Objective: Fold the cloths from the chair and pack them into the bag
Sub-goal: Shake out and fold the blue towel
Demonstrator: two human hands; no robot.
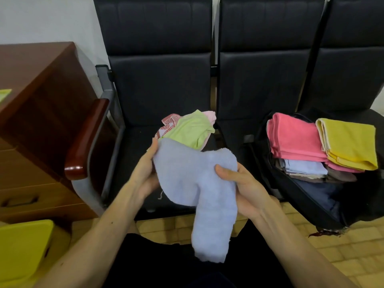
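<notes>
A row of black padded chair seats [160, 94] carried everything. Near the left seat's front right corner lay a loose heap of crumpled cloths [188, 130], lime green, pale pink and red-patterned. An open black fabric bag [295, 190] lay across the neighbouring seats, its front edge overhanging the yellow tiled floor [342, 246]

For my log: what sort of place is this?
Probably an office waiting area: a row of joined black seats, a wooden desk beside them, and a tiled floor.

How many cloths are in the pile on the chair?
3 show: a red-patterned cloth, a green cloth on top, a pale pink cloth behind it. More may hide underneath.
</notes>
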